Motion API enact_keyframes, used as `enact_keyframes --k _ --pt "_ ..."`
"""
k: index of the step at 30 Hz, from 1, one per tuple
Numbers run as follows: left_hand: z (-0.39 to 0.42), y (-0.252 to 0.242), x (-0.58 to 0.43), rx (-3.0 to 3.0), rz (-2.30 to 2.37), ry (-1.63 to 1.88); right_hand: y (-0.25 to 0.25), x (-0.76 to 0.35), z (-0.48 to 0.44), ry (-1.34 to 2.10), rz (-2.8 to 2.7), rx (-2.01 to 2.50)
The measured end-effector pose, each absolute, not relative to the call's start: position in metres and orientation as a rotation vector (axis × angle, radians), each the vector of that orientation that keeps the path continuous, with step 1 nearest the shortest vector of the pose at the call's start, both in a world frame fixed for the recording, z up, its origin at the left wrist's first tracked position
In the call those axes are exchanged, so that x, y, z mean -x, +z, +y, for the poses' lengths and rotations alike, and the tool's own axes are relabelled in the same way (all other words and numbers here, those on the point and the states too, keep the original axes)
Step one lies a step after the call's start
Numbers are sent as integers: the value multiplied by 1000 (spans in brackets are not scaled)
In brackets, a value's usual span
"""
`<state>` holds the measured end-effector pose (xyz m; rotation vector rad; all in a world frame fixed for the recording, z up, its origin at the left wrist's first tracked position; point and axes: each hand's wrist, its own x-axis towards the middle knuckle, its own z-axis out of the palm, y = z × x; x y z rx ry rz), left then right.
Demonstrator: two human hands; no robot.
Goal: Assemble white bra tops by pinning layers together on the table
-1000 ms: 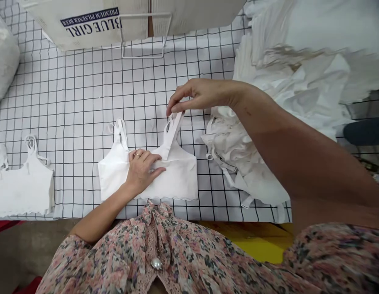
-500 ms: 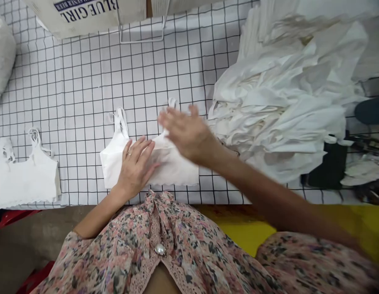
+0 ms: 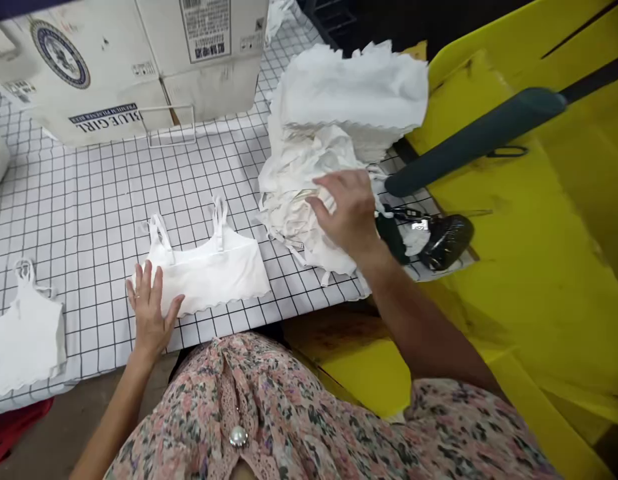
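Note:
A white cropped camisole top (image 3: 203, 273) with thin straps and a scalloped hem lies flat on the grid-patterned table cover (image 3: 89, 200). My left hand (image 3: 149, 308) rests on the table with its fingers spread, touching the top's lower left edge. My right hand (image 3: 346, 210) is curled over a heaped pile of white garments (image 3: 333, 93), with its fingertips in the fabric. Whether it grips anything cannot be told. A second white top (image 3: 23, 340) lies flat at the far left, beyond my left hand.
Cardboard boxes printed "Blue Girl" (image 3: 129, 67) stand at the table's far side on a wire rack. A large yellow bin (image 3: 529, 253) fills the right side, crossed by a dark green handle (image 3: 473, 140). A glossy black object (image 3: 443, 240) sits by the pile.
The view has swung right, showing the yellow bin. My right hand has left the top's strap and moved onto the pile. My left hand has slid off the top to its lower left edge.

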<state>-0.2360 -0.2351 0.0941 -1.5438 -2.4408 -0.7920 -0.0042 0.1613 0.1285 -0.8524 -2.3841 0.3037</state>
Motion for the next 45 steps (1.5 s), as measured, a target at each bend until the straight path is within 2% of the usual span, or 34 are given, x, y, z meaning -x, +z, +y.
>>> enact_keyframes --k 6,10,13,16,19,24,30,34,37,41,43,45 --pt "-200 130 248 1688 -2218 -863 171 42 265 486 -2382 909" --pt "-182 158 264 1646 -2242 -1139 242 67 295 547 -2042 898" --pt "-153 192 266 1605 -2313 -1466 310 88 285 565 -1919 755" --pt "-106 239 257 1609 -2312 -1901 363 110 240 786 -1950 552" --pt "-52 283 249 1712 -2001 -2234 389 129 182 1050 -2105 364" --pt "-7 310 262 1826 -1967 -2439 391 141 146 1323 -2375 258" --pt "-51 314 287 1654 -2124 -2784 371 132 182 1645 -2657 323" --pt "-74 319 306 1448 -2192 -2843 355 128 187 1725 -2695 321" --pt "-87 321 307 1403 -2143 -2733 340 132 182 1600 -2660 327" --pt "-104 312 271 1700 -1957 -2287 317 149 169 1006 -2330 308" --pt "-106 301 250 2010 -1951 -2039 308 158 158 1117 -2132 316" --pt "-102 287 241 2095 -1995 -1960 301 165 145 1435 -1974 276"
